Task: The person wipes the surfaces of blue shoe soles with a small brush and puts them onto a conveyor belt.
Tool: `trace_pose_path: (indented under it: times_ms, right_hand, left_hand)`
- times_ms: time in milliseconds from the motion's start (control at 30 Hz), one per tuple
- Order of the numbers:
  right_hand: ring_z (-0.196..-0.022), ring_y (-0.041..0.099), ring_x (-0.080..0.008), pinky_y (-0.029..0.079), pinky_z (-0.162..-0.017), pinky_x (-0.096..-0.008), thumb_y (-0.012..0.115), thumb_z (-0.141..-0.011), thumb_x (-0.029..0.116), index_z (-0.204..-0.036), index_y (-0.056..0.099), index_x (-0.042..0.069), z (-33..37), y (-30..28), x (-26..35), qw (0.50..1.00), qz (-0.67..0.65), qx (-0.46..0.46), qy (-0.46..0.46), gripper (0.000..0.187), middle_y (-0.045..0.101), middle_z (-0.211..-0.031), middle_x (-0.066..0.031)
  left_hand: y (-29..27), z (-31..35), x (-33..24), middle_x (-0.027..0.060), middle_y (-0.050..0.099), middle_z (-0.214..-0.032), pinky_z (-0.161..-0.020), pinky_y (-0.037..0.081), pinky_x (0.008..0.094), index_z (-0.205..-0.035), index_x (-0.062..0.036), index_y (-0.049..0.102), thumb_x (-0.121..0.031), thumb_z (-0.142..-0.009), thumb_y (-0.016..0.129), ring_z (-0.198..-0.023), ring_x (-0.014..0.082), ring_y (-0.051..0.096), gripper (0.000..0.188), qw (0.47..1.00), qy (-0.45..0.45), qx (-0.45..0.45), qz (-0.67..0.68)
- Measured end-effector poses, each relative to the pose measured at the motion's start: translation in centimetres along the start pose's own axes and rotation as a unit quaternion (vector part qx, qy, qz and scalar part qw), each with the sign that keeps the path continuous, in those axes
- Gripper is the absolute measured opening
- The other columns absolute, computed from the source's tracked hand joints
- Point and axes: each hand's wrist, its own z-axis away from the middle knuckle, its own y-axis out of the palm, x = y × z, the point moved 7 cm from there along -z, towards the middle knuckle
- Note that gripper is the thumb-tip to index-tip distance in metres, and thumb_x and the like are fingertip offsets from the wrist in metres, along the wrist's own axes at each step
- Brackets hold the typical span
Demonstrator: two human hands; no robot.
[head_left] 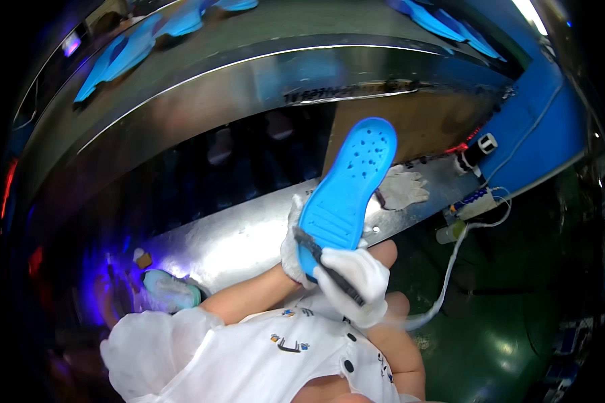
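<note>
Blue insole point(348, 188) held up over the steel desk point(228, 242), long axis rising away — toe up-right, heel down at the hands. Left hand point(293, 243) curled round the heel edge; right hand point(353, 282) just below, closed on a dark pen-like tool point(329, 267) — tip touching the heel.

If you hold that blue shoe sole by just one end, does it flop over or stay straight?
Probably it stays fairly straight: the blue sole stands up from the gloved left hand, held only at its lower end, without drooping. It seems light, since one hand holds it up. It is thin and flat, so it would likely slide rather than roll if pushed.
</note>
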Motion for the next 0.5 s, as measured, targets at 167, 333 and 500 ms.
trace_pose_path:
  times_ms: [167, 333, 500]
  right_hand:
    - [-0.068, 0.063, -0.0269, 0.051, -0.062, -0.0336, 0.075, -0.066, 0.0, -0.09, 0.066, 0.003, 0.8, -0.1, -3.1, 0.994, 0.01, -0.053, 0.093, 0.026, 0.066, -0.083, -0.0119]
    - [-0.068, 0.062, -0.0263, 0.051, -0.062, -0.0333, 0.073, -0.07, 0.002, -0.089, 0.064, 0.002, 0.7, 1.4, -1.0, 0.986, -0.086, -0.003, 0.142, 0.021, 0.064, -0.081, -0.0113]
    - [-0.068, 0.063, -0.0243, 0.052, -0.062, -0.0309, 0.075, -0.069, 0.004, -0.093, 0.066, 0.004, 0.8, 2.1, 1.1, 0.996, 0.028, 0.085, -0.012, 0.026, 0.066, -0.086, -0.0111]
  left_hand:
    - [-0.9, -0.6, -2.3, 0.0275, 0.056, -0.11, -0.084, 0.052, 0.0465, -0.133, -0.0022, 0.04, -0.084, -0.074, 0.034, -0.095, 0.0368, 0.06, 0.101, 0.985, 0.118, -0.111, -0.06]
    - [1.0, -0.3, -3.4, 0.0265, 0.057, -0.109, -0.081, 0.053, 0.0429, -0.134, -0.0011, 0.039, -0.083, -0.072, 0.041, -0.091, 0.0329, 0.061, 0.103, 0.994, 0.068, -0.032, -0.085]
    - [3.6, -0.3, -4.7, 0.0248, 0.049, -0.129, -0.087, 0.051, 0.0505, -0.141, -0.003, 0.031, -0.072, -0.084, 0.038, -0.106, 0.0404, 0.057, 0.09, 0.983, -0.02, 0.181, -0.012]
